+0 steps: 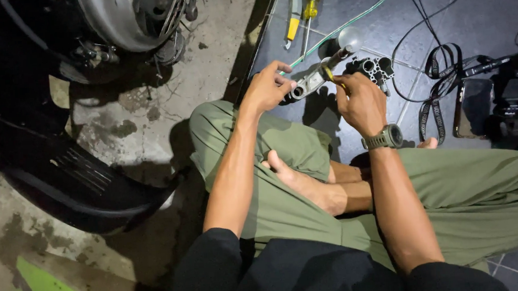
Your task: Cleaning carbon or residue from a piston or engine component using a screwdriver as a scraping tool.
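Observation:
My left hand (266, 87) grips the near end of a silver metal part (311, 79), a cast bracket with a round bore, held above the dark tiled floor. My right hand (358, 101), with a wristwatch (384, 138) on its wrist, holds a small yellow-handled tool (330, 75) against the part. A small round mirror on a stalk (348, 40) sticks up from the part's far end. I sit cross-legged in green trousers, one bare foot (299, 182) tucked between my knees.
A scooter's wheel (128, 16) and black body panel (65, 173) stand at left on rough concrete. Yellow-handled screwdrivers (302, 10), a set of sockets (374, 67), a phone (470, 108), a strap (439, 89) and cables (418, 25) lie on the tiles.

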